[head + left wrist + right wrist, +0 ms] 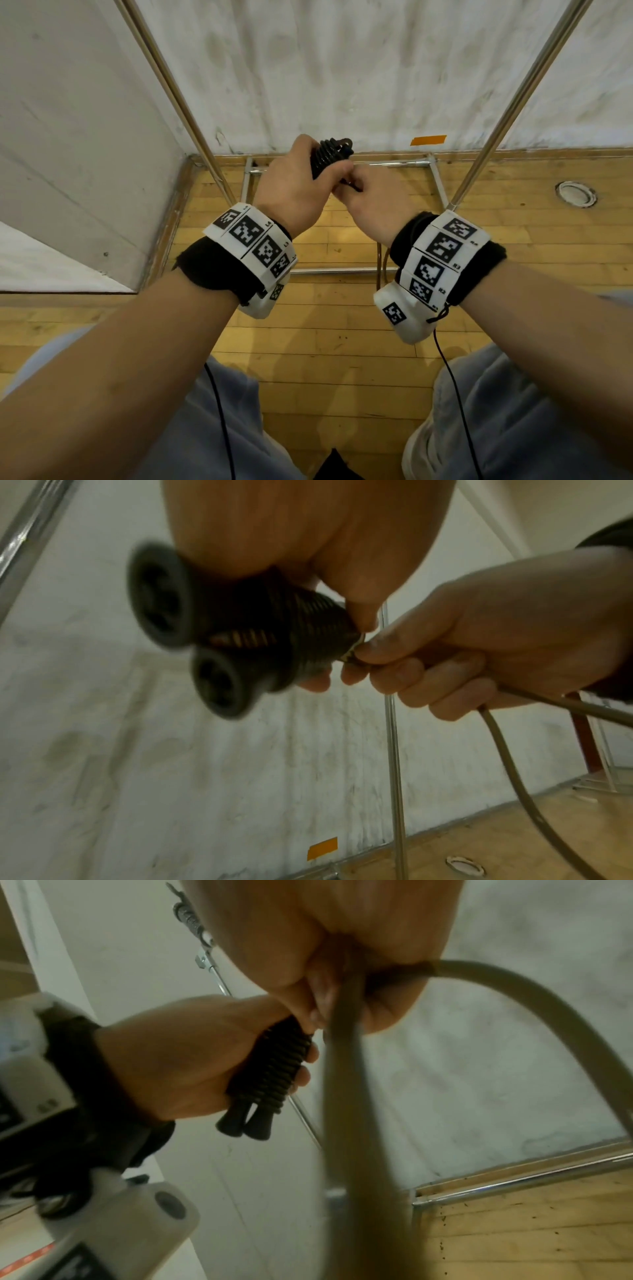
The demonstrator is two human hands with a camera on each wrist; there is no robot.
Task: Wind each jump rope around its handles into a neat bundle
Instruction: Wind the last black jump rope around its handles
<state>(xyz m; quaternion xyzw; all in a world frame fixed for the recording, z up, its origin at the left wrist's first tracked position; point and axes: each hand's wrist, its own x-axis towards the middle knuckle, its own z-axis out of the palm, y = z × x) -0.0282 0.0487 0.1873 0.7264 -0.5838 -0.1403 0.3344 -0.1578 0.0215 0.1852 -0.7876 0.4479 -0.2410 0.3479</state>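
Observation:
Two black jump rope handles (205, 642) lie side by side with the rope coiled tightly around them (274, 1069). My left hand (301, 185) grips this bundle (329, 154) in front of me, above the floor. My right hand (370, 198) sits just right of it, fingers curled round the loose dark rope (514, 764) close to the coils. In the right wrist view the free rope (349, 1123) runs down from my fist and a second length arcs off to the right. The rope's far end is out of sight.
A metal rack frame (342, 270) stands on the wooden floor (325, 342) ahead, with slanted poles (178, 99) left and right. A stained white wall (342, 68) is behind it, with orange tape (428, 139). A round floor fitting (575, 194) lies at right.

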